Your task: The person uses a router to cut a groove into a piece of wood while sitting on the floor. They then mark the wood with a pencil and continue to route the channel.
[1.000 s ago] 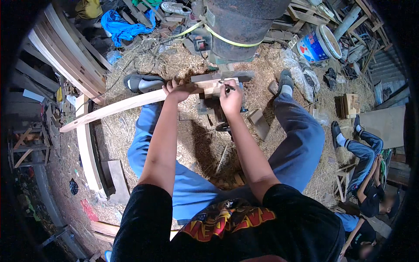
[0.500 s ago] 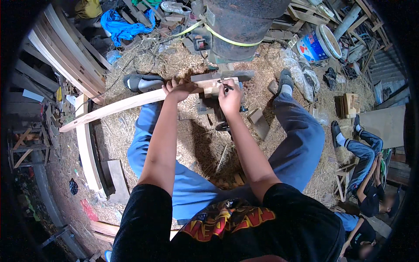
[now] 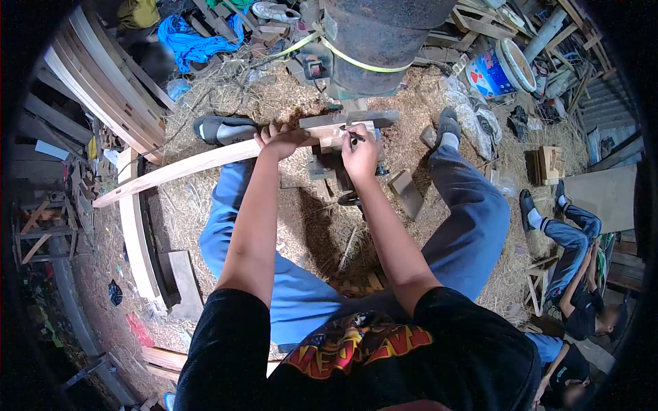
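Note:
A long, slightly curved wooden beam (image 3: 199, 162) lies across in front of me, its right end over a dark metal machine bed (image 3: 322, 166). My left hand (image 3: 281, 142) is wrapped over the beam near that end, its fingers over the far edge. In my right hand (image 3: 361, 156) is a black marker pen (image 3: 356, 137), pinched with its tip at the wood. A short wooden block (image 3: 332, 142) sits between my hands, against the beam. The pen's exact contact point is too small to make out.
A large dark drum (image 3: 377, 41) with a yellow strap stands just ahead. Curved planks (image 3: 110, 89) are stacked at left, and another pale beam (image 3: 139, 240) lies below them. At right are a bucket (image 3: 500, 68) and two other people (image 3: 579, 301). Shavings and straw cover the ground.
My right hand and the marker pen have shifted very slightly, the pen's angle changing a little. My left hand and the beam stay in place.

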`<move>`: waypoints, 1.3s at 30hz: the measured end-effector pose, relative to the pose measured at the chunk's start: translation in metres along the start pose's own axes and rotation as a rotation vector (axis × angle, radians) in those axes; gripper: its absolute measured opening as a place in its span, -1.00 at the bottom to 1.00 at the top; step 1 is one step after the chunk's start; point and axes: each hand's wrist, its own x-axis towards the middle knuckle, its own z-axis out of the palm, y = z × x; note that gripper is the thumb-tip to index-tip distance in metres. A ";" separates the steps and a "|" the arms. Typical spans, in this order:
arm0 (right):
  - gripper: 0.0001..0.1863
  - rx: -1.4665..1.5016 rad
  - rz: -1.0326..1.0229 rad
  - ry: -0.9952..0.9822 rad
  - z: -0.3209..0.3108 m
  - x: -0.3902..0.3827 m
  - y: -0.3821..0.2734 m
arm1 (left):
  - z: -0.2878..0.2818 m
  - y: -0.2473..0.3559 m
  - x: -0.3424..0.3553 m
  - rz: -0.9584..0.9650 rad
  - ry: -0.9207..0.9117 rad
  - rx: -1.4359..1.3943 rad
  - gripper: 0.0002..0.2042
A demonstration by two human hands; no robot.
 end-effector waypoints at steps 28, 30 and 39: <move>-0.87 -0.039 0.058 0.052 0.005 -0.004 -0.005 | 0.018 -0.025 0.012 -0.091 0.100 0.025 -0.22; -0.87 -0.065 0.055 0.014 -0.003 -0.003 -0.007 | -0.003 0.001 -0.014 -0.066 0.060 -0.018 -0.24; -0.89 0.040 0.003 -0.032 0.002 -0.003 -0.018 | 0.013 -0.024 0.006 -0.043 0.088 0.015 -0.34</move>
